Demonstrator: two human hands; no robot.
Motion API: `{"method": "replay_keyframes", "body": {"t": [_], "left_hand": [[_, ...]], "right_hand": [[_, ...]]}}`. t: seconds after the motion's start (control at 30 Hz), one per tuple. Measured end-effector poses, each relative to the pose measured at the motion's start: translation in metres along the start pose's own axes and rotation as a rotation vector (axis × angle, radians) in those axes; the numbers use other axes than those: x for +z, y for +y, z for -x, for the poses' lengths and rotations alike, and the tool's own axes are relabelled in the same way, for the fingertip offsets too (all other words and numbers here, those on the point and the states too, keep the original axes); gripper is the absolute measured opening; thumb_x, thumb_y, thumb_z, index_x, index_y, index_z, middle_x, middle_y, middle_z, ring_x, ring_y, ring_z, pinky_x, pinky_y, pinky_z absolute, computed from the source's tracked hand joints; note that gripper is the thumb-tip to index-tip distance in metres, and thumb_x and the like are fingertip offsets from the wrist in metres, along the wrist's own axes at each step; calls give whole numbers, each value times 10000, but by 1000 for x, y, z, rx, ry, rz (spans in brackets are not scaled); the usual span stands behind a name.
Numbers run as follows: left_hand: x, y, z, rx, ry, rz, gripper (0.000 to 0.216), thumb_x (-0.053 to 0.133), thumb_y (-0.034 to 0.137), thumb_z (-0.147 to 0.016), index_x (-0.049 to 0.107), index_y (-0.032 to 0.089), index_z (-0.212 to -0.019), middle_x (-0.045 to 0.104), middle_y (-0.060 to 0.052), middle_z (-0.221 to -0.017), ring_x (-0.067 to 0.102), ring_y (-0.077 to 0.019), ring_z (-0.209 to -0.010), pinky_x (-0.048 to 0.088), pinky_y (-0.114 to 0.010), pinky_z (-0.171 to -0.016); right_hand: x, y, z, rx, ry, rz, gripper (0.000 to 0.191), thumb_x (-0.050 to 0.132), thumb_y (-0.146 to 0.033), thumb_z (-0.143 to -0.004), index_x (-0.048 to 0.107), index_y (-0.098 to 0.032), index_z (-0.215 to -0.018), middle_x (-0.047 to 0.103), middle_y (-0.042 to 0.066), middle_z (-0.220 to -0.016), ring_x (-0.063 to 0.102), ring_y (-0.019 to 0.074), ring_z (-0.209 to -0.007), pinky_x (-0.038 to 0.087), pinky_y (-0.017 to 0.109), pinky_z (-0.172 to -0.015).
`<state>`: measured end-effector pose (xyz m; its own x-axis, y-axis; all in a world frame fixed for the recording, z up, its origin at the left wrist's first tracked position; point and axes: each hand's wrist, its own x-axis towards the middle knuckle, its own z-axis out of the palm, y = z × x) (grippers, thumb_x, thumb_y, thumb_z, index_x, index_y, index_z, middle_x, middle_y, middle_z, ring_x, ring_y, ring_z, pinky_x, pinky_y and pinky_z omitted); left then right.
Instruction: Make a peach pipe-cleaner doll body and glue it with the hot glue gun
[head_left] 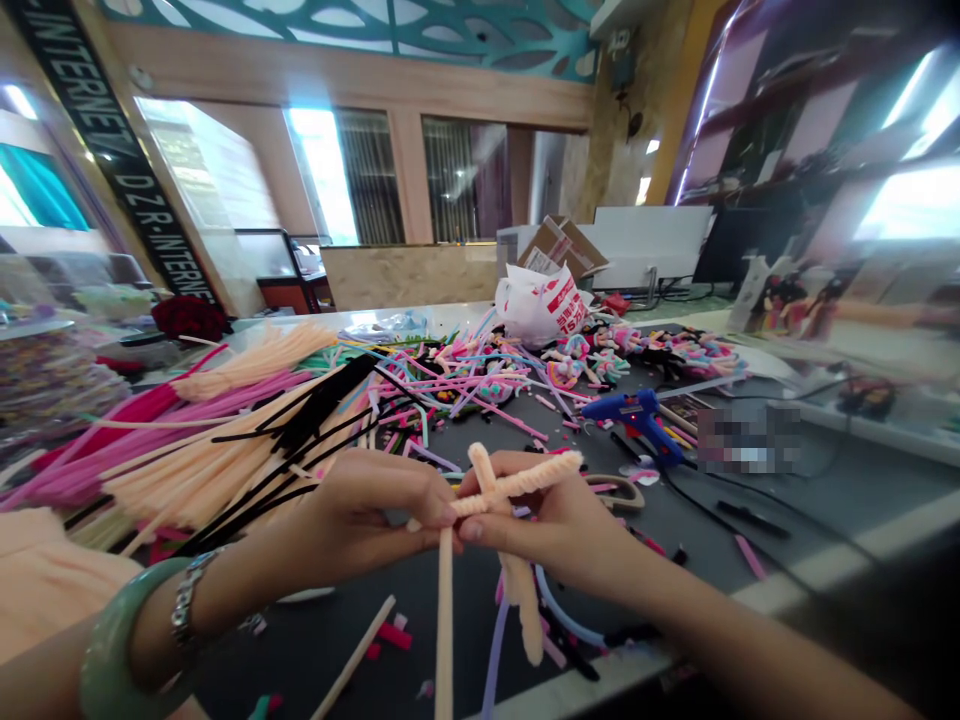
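The left hand (367,510) and right hand (544,525) pinch a cross of peach pipe cleaners (487,495) between thumbs and fingers, held above a dark worktable (300,660) strewn with loose pipe cleaners (225,470), near a blue hot glue gun (634,425).

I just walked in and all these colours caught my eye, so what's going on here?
A person is holding crossed peach pipe cleaners between their left hand and right hand. Long bundles of pipe cleaners lie to the left, and a blue glue gun lies to the right among scattered scraps.
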<state>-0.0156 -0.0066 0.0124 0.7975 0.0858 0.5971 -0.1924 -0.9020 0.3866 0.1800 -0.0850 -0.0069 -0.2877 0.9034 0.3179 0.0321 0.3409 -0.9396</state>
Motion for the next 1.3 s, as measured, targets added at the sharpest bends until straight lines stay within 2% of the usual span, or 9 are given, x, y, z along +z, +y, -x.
{"method": "replay_keyframes", "body": {"t": [0.17, 0.37, 0.53, 0.7, 0.8, 0.9, 1.03, 1.2, 1.3], "left_hand": [[5, 2, 0, -6, -22, 17, 104, 634, 53, -771, 603, 151, -778, 705, -47, -735, 668, -108, -662, 524, -170, -638], [9, 9, -3, -45, 5, -107, 153, 643, 116, -781, 546, 147, -667, 662, -7, -623, 621, -72, -558, 477, -130, -555], [11, 10, 1, -62, 3, -209, 156, 646, 142, -783, 542, 160, -668, 649, 27, -588, 574, -50, -499, 429, -128, -507], [13, 11, 3, -142, 30, -262, 126, 633, 150, -795, 568, 162, -688, 642, 37, -595, 559, -47, -509, 404, -133, -503], [14, 10, 0, -195, 69, -203, 86, 627, 153, -800, 607, 149, -717, 680, -4, -664, 616, -78, -595, 461, -155, -579], [15, 7, -4, -179, 135, -145, 85, 661, 173, -776, 636, 137, -703, 685, -47, -749, 642, -119, -705, 498, -206, -668], [15, 4, -5, -249, 181, -90, 94, 722, 192, -721, 662, 138, -673, 631, -41, -761, 609, -122, -715, 486, -231, -667], [16, 4, -7, -464, 160, 91, 188, 754, 268, -689, 650, 122, -631, 629, -31, -645, 580, -120, -637, 454, -238, -604], [16, 4, -9, -601, 153, 243, 231, 772, 302, -658, 648, 109, -636, 648, -46, -664, 594, -133, -653, 454, -245, -607]], "right_hand": [[1, -6, 0, -9, 77, 149, 198, 709, -312, -746, 675, -119, -777, 565, -19, -678, 451, 71, -615, 326, 189, -515], [-4, -6, 0, 100, 30, 241, 274, 701, -382, -733, 668, -110, -734, 522, -29, -614, 392, 68, -558, 262, 209, -468], [-7, -6, 1, 73, -41, 333, 202, 669, -331, -758, 667, -130, -743, 530, -33, -640, 387, 66, -558, 255, 211, -472], [-5, -6, 2, 26, 34, 470, 252, 637, -287, -767, 545, -145, -581, 419, -60, -549, 333, 58, -529, 224, 208, -456], [-3, -5, 2, -1, 97, 532, 276, 608, -273, -787, 506, -151, -562, 414, -54, -549, 349, 62, -530, 231, 212, -461], [-1, -3, 2, -83, 130, 611, 255, 587, -261, -810, 518, -155, -588, 421, -52, -554, 367, 63, -520, 247, 212, -471], [-1, 1, 3, -219, 154, 690, 202, 584, -222, -817, 541, -162, -628, 489, -45, -571, 424, 66, -520, 301, 203, -504], [-2, 3, 5, -281, 142, 723, 128, 580, -230, -841, 622, -157, -746, 607, -11, -662, 524, 82, -588, 359, 198, -551], [-1, 2, 5, -327, 132, 742, 125, 552, -212, -864, 628, -166, -776, 621, -11, -677, 536, 78, -589, 375, 190, -553]]}}
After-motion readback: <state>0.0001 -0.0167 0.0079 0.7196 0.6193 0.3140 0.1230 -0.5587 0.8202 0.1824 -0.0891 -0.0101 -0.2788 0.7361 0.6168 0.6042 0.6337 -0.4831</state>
